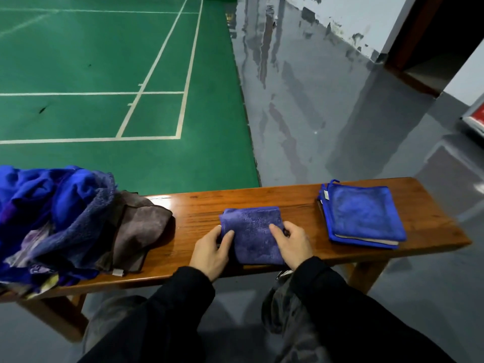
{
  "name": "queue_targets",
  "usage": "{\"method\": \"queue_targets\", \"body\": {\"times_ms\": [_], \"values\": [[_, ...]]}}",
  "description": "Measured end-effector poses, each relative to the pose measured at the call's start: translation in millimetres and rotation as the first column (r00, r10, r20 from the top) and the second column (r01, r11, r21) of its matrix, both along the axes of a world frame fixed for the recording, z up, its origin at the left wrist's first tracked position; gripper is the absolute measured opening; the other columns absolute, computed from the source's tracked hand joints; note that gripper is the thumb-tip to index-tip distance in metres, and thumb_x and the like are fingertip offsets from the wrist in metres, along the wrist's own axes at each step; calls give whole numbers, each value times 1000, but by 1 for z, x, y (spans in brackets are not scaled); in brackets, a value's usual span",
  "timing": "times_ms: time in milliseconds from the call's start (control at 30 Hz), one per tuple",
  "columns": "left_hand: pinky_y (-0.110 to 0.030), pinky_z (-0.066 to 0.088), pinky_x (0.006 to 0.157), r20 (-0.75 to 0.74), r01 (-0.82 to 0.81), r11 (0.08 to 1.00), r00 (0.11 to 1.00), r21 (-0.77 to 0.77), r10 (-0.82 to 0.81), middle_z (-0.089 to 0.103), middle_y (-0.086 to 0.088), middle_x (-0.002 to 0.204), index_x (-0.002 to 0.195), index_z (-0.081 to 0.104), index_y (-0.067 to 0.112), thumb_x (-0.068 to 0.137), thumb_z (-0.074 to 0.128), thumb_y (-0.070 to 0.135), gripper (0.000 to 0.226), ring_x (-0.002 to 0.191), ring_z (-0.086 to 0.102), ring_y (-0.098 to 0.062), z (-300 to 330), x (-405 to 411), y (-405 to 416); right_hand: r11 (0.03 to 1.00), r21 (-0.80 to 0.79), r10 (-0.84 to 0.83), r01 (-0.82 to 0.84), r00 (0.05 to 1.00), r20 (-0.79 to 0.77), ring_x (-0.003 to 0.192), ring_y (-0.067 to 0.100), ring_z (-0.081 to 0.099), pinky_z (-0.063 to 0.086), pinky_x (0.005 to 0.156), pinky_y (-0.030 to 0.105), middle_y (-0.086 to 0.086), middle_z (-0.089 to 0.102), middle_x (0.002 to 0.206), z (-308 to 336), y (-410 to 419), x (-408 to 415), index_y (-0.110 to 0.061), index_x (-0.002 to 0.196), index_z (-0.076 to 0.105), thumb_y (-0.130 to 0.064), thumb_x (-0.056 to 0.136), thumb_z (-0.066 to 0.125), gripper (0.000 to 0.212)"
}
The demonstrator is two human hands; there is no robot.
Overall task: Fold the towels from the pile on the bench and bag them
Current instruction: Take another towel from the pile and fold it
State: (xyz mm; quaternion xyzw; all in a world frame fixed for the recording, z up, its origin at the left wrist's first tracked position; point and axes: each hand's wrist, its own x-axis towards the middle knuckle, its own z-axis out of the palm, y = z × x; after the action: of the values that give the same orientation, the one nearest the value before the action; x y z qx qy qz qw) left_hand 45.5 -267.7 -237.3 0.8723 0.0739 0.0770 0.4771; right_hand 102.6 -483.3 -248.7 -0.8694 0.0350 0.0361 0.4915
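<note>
Head view: a folded purple towel (252, 234) lies at the centre of the wooden desk (296, 203). The left hand (213, 248) pinches its left edge; the right hand (292, 241) grips its right edge, fingers curled. The unfolded towel pile (60, 218) sits at the left end, a folded blue stack (362, 216) at the right. Small white tags carry no legible writing.

Towel pile (52, 218) cut off at left edge; bench (288, 203) left end hidden beneath it.
</note>
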Motion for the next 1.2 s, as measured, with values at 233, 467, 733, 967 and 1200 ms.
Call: {"method": "queue_targets", "body": {"times_ms": [233,467,733,967,1200], "values": [[-40,44,76,-115,-67,979,989,195,90,67,-14,94,88,58,12,100,51,36,28,91,61,-38,-19,33,-3,967,-238,-73,93,993,92,84,23,59,48,72,39,-4,64,86,-18,9,14,-21,81,60,-49,95,57,32],[-39,45,79,-159,-125,952,972,280,175,68,-12,106,106,59,14,97,54,40,28,100,62,-37,-14,44,-9,941,-280,-159,190,979,131,90,25,61,48,76,38,-4,63,88,-15,22,20,-26,91,58,-56,90,61,30],[-31,35,97,-148,-143,976,975,163,168,54,-16,115,115,59,4,87,70,35,43,113,49,-31,-22,13,-22,1000,6,-26,26,996,-87,92,25,64,52,81,39,-2,65,95,0,28,18,-22,91,57,-34,88,72,19],[-32,51,97,-319,-236,599,947,-765,-35,62,-11,131,138,47,7,84,78,33,68,109,65,-19,5,24,-50,849,525,48,-65,998,46,89,7,70,54,77,23,3,72,104,71,-5,6,-16,116,54,-3,82,79,44],[-44,51,99,-119,-20,497,979,-868,-168,75,-7,107,135,49,12,85,76,10,57,104,69,-24,58,64,-147,793,598,-184,117,982,52,95,20,70,57,88,36,13,72,112,124,-117,24,-12,126,56,-6,82,79,51]]}}
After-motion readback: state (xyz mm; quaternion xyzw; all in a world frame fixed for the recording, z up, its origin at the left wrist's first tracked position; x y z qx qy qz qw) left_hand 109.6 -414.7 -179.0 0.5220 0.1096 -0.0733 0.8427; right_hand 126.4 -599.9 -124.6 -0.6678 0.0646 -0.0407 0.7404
